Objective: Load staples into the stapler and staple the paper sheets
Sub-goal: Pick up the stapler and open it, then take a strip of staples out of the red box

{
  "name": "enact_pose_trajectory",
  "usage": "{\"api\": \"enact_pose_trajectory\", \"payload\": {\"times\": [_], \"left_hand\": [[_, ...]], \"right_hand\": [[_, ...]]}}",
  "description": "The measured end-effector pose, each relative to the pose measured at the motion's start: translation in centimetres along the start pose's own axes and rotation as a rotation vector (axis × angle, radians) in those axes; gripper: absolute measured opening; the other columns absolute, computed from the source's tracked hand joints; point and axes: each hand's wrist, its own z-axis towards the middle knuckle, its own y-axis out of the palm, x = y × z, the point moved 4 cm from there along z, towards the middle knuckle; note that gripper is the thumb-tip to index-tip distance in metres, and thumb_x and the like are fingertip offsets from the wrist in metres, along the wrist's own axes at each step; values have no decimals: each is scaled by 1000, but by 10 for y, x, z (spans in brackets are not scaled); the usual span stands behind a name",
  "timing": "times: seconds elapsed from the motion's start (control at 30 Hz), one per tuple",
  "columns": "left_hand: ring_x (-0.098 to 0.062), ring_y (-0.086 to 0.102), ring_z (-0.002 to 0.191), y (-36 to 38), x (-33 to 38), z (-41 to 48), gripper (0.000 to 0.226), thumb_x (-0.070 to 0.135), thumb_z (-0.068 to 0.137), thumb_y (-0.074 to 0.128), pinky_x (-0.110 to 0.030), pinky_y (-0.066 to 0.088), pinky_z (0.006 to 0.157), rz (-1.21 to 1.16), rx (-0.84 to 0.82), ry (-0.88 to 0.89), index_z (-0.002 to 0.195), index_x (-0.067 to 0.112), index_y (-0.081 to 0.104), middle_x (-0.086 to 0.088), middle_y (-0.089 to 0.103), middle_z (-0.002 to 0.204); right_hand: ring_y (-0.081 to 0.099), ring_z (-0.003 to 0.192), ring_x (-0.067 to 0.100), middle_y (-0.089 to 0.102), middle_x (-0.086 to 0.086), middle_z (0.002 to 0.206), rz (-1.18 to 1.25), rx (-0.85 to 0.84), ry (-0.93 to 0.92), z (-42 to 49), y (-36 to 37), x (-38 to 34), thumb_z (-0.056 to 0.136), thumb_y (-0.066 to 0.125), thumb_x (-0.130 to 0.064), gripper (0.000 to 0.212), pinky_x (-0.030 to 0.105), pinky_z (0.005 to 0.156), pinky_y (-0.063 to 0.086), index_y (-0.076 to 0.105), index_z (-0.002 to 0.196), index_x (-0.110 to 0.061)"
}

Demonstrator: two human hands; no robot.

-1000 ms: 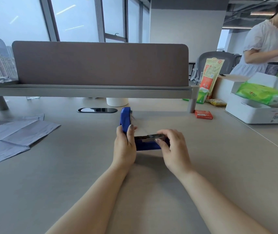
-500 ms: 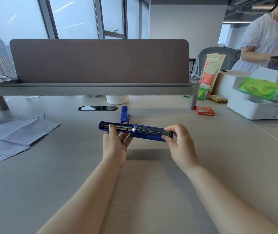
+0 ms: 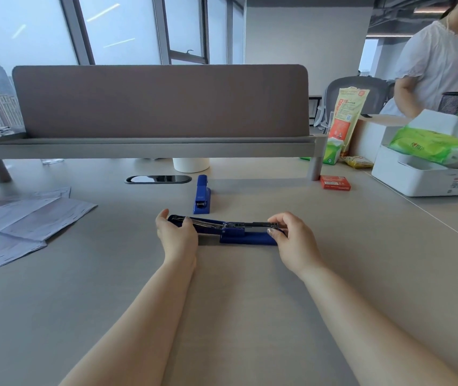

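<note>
A blue stapler [image 3: 233, 232] lies swung open flat across the desk, its metal staple channel facing up. My left hand [image 3: 176, 235] holds its left end, thumb raised and fingers on the lid. My right hand [image 3: 294, 236] pinches the right end where the base sits on the desk. A second blue stapler [image 3: 202, 195] lies shut just behind. The red staple box [image 3: 335, 182] rests at the right, near the shelf leg. Paper sheets [image 3: 19, 227] lie spread at the left edge of the desk.
A raised shelf with a brown divider panel [image 3: 161, 101] spans the back. A white cup [image 3: 191, 164] and a cable slot [image 3: 157, 179] sit beneath it. A white box [image 3: 423, 176] with green tissue packs is at the right; a person in white stands behind it.
The stapler went from half-folded to fully swung open, was lifted, and now rests low on the desk. The second stapler behind it has come into full view.
</note>
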Motion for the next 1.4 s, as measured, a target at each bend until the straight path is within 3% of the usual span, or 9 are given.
{"api": "enact_pose_trajectory", "payload": {"times": [0.33,0.5,0.73,0.87,0.93,1.03,1.13,1.23,1.4], "left_hand": [[-25,36,132,-10,9,-8,52,10,89,50,-39,31,110,232,12,170,139,13,34,-7,36,145],[-28,39,122,-6,23,-34,44,8,88,50,-31,32,96,399,-4,387,130,17,44,-8,42,135],[-7,48,111,59,24,-116,35,8,87,52,-25,40,97,480,-490,709,118,24,51,12,54,114],[-2,49,112,116,5,-155,34,17,89,50,-27,41,101,572,-879,694,122,26,46,9,53,122],[-6,47,117,145,0,-157,36,20,91,48,-27,40,103,645,-921,656,127,25,43,6,50,130],[-13,48,120,185,-4,-139,36,23,93,44,-29,40,101,715,-830,609,129,24,42,3,50,133],[-19,46,122,220,-8,-118,37,24,94,41,-33,38,100,813,-749,599,131,23,40,-1,49,135],[-19,40,128,244,-12,-108,40,31,95,36,-33,33,104,940,-742,638,134,22,37,-1,46,139],[-13,14,144,253,-21,-104,52,41,96,28,-33,6,118,1097,-764,736,144,21,26,4,22,156]], "right_hand": [[57,105,11,62,0,114,172,-29,135,-4,-6,10,89,54,-2,29,20,90,40,59,114,-15],[57,105,14,62,1,111,139,3,172,-13,-28,16,88,58,-6,26,23,91,41,60,112,-14],[59,91,16,64,5,104,43,131,233,-17,-94,53,86,59,-8,20,22,82,39,61,106,-11],[57,89,16,66,9,107,-38,210,276,-6,-136,82,86,58,-9,20,23,83,40,61,106,-9],[57,91,17,65,9,110,-85,222,295,8,-146,98,87,57,-10,22,24,85,40,61,108,-10],[58,106,23,62,10,121,-234,189,259,41,-150,119,87,55,-11,30,30,94,44,58,116,-11],[45,126,29,48,11,139,-412,83,175,81,-144,133,89,51,-16,44,36,106,36,46,133,-12],[20,143,22,22,2,156,-574,-65,155,119,-131,145,93,44,-34,58,39,114,22,25,146,-18],[-10,146,17,-7,-4,160,-741,-260,187,161,-111,163,92,29,-56,72,45,119,1,3,149,-21]]}}
